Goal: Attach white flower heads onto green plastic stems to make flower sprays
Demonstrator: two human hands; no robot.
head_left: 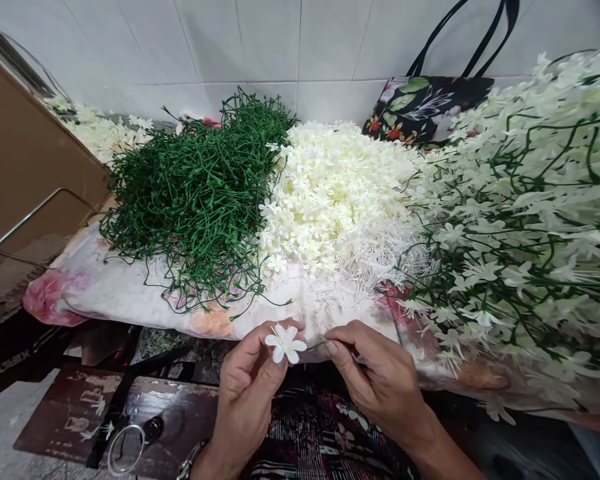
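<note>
My left hand (247,387) pinches a small white artificial flower (285,343) between thumb and fingers. My right hand (375,373) is closed in a pinch on a thin green stem (316,346) whose tip points at the flower. Both hands hover at the front edge of a floral cloth (95,283). On the cloth lie a tangled heap of green plastic stems (200,193) and, right of it, a heap of loose white flowers (340,193).
A big mass of assembled white-flower sprays (530,227) fills the right side. A brown cardboard box (25,167) stands at the left. A black floral bag (425,107) leans on the tiled wall. A dark wooden board (130,413) with a metal ring lies below.
</note>
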